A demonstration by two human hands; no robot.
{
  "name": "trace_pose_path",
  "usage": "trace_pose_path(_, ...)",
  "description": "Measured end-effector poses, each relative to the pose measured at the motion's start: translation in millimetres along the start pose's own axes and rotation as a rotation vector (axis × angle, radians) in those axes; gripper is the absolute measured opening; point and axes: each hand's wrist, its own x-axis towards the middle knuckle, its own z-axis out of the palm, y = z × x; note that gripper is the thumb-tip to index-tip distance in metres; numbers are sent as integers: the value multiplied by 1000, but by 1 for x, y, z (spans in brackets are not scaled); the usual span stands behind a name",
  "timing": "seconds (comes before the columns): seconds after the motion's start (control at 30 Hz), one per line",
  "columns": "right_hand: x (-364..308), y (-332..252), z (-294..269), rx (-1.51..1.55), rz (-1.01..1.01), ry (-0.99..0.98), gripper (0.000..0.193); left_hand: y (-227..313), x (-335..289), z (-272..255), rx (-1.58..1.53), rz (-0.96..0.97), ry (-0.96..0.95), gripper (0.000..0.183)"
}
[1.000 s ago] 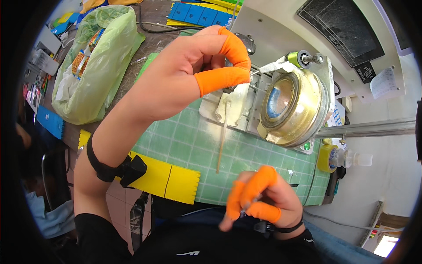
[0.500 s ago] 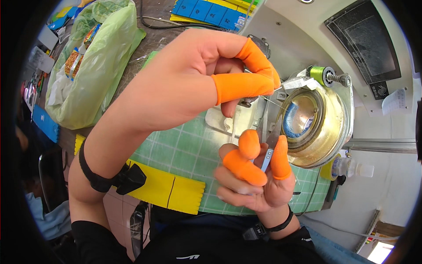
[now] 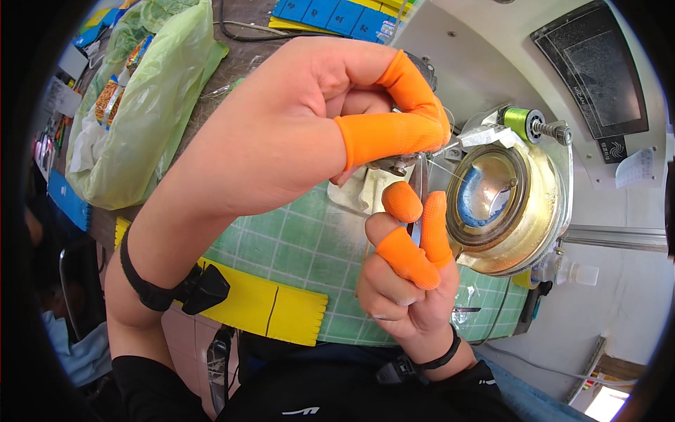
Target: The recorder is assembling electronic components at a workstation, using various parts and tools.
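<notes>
My left hand, with orange finger cots on thumb and index finger, is closed in a pinch beside the machine's round gold-coloured ring. From its fingertips a thin strand slants toward the ring's opening, where a blue lining shows. The fingertips' exact grip is too small to see. Below it, my right hand, also in orange cots, grips slim tweezers with a greyish blade pointing up toward the left fingertips. Part of the tweezers is hidden behind the right fingers.
A green spool sits above the ring, under a dark screen panel. A green gridded mat covers the bench. A pale green plastic bag lies at the left, and a yellow strip along the front edge.
My right hand has turned more upright and its fingers have moved up with the tweezers, closer to the left hand. The left hand stays nearly in place, still pinched.
</notes>
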Motion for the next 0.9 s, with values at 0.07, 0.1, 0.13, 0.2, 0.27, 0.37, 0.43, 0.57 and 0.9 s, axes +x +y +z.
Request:
trace_pose_path(0.07, 0, 1, 1, -16, -9, 29, 40, 0, 0, 0, 6, 3, -4, 8)
trace_pose_path(0.1, 0, 1, 1, -18, -10, 30, 40, -1, 0, 0, -6, 16, -6, 8)
trace_pose_path(0.13, 0, 2, 1, -30, -16, 35, 40, -2, 0, 0, -18, 29, -8, 7)
trace_pose_path(0.2, 0, 2, 2, -46, -23, 38, 40, -2, 0, -1, -12, 34, -21, 7)
trace_pose_path(0.27, 2, 1, 0, 24, -3, 29, 39, -3, 1, -7, 2, 37, -28, 7)
trace_pose_path(0.37, -16, 8, 1, -7, 84, 55, 37, 5, -4, -33, -172, 177, -58, 13)
trace_pose_path(0.43, -41, 5, 5, -141, 177, 49, 37, 27, -23, -57, 170, 417, 144, 22)
trace_pose_path(0.57, -90, -2, -2, -470, 271, 23, 39, 49, -45, -102, 1348, 240, 237, 29)
trace_pose_path(0.9, -157, -9, -33, -692, 115, 131, 26, -46, -62, -99, 1880, 28, -3, 42)
